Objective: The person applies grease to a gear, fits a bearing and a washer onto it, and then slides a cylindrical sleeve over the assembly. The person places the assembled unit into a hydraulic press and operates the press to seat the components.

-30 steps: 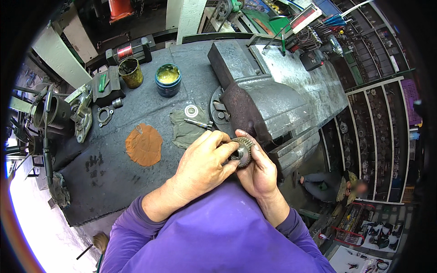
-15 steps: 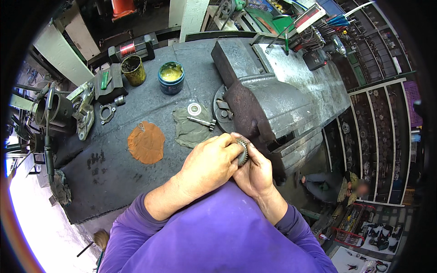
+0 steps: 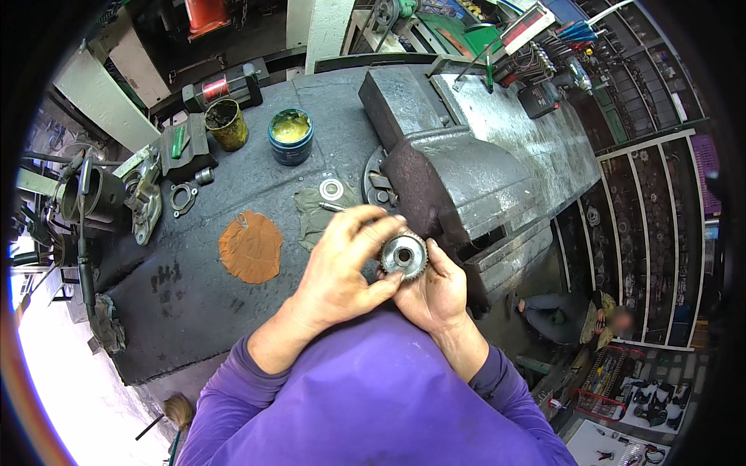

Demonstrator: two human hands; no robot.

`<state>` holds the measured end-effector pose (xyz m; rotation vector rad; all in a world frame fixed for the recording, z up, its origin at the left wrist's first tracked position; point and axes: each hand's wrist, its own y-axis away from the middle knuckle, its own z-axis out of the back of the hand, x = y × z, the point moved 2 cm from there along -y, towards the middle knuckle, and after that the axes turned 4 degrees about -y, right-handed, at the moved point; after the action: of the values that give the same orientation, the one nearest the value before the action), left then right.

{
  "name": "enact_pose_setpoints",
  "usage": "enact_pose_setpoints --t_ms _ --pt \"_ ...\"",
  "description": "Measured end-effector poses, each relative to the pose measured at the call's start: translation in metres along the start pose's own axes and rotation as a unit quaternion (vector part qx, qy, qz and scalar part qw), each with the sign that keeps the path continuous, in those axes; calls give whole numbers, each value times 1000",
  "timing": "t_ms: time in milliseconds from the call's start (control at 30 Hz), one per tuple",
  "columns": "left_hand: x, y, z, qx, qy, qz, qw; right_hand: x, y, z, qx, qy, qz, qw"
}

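Note:
A round steel gear (image 3: 414, 264) with a hole through its middle is held between my two hands, its flat face turned up. My left hand (image 3: 342, 260) grips the gear's left side, thumb at the lower edge and fingers along the top. From below and the right, my right hand (image 3: 437, 293) cradles it, thumb against the toothed rim. Just beyond my left hand lies a grey-green cloth (image 3: 312, 225) with a bearing ring (image 3: 331, 189) on it. A thin metal shaft (image 3: 332, 206) there is partly hidden by my left fingers.
A large bench vise (image 3: 474, 179) stands right of my hands. On the dark bench (image 3: 194, 326) are an orange-brown cloth (image 3: 250, 247), a blue grease tub (image 3: 291, 147), a yellow can (image 3: 228, 133) and a metal housing (image 3: 144, 198). Someone sits at the right beside parts shelves (image 3: 645, 233).
The gear has turned from edge-on to face-up. My left hand has shifted left and opened its grasp somewhat, now covering part of the shaft on the cloth.

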<state>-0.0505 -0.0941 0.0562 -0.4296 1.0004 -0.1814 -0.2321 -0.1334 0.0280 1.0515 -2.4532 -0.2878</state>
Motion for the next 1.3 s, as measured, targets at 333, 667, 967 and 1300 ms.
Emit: enact_pose_setpoints --t_ms 333,667,967,1300 --pt "20 9 -21 61 127 110 984 -4 -6 6 28 -18 -48 998" --pt "76 45 -7 11 66 250 966 11 -11 14 -53 614 55 785" --pt "133 111 -1 -148 308 421 840 -27 -122 10 -11 889 152 432" --pt "159 108 38 -146 412 361 824 -40 -207 9 -134 916 57 374"
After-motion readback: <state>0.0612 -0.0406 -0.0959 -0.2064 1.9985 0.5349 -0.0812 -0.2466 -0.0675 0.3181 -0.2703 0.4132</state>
